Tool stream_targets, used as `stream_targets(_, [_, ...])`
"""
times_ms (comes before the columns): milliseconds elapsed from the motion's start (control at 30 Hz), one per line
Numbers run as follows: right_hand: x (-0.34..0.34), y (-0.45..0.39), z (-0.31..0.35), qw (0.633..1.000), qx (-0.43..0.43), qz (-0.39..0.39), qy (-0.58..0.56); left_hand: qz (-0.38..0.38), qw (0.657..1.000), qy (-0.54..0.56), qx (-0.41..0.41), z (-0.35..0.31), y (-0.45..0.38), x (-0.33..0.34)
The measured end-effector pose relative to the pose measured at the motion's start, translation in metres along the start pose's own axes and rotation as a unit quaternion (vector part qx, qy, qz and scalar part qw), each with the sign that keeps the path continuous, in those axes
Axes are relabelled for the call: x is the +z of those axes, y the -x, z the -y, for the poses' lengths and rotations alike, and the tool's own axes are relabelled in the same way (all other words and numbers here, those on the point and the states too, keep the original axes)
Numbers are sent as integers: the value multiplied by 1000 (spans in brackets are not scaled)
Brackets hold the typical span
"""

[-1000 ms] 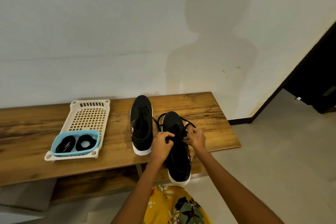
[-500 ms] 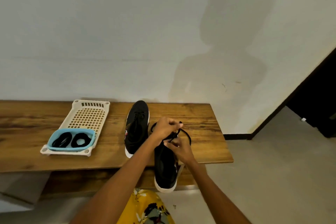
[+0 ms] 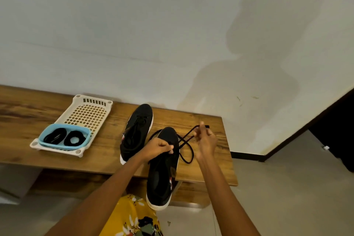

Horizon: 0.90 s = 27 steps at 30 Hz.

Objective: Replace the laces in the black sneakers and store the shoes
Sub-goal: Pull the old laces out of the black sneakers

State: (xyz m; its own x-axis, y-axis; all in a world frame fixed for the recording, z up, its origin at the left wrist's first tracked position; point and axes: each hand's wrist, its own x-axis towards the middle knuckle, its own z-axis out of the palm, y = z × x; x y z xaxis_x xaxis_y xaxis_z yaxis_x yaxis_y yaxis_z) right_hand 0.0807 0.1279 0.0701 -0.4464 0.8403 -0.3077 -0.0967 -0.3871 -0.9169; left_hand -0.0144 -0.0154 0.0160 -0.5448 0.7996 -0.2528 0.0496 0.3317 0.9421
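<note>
Two black sneakers with white soles lie on a wooden bench (image 3: 206, 168). The left sneaker (image 3: 137, 132) rests flat with its lace tied. The right sneaker (image 3: 163, 168) hangs over the bench's front edge, heel toward me. My left hand (image 3: 158, 148) pinches the black lace (image 3: 186, 145) at the sneaker's eyelets. My right hand (image 3: 205, 142) holds the lace's free end up and to the right, a loop trailing on the bench between them.
A cream perforated tray (image 3: 86, 113) sits at the left of the bench, with a blue tub (image 3: 47, 132) on it that holds two coiled black laces (image 3: 64, 137). A white wall stands behind, grey floor and a dark doorway to the right.
My right hand has pulled the lace end out to the right and upward, and my left hand has dropped onto the sneaker's eyelets. The camera has tilted.
</note>
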Motion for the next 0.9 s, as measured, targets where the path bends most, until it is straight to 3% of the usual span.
stream_targets(133, [-7,-1,-9,998,14,-31,-56,46,998,-40,-13,-7,-3,-9])
stream_targets(200, [-11,12,-31,998,17,42,34,46,996,50,-49,-11,-3,-13])
stream_targets(267, [-15,30,-54,974,4,163,157,41,982,149,-107,-15,-3,-17])
stream_targets(333, [-13,45,-75,917,-69,269,285,37,984,122,-124,-21,-3,-17])
stream_targets(367, [-9,51,-81,898,-106,275,327,36,991,72,-110,-23,-3,-13])
stream_targets(500, [0,46,-82,899,-143,184,370,-3,999,-30,-45,-21,-2,6])
stream_targets(667, [16,34,-47,988,-27,48,143,19,991,-129,21,2,8,-3])
stream_targets(767, [13,18,-22,996,-38,8,86,13,987,-152,55,14,16,-8])
stream_targets(900, [-3,6,-29,989,-10,4,150,4,967,-252,34,17,17,-9])
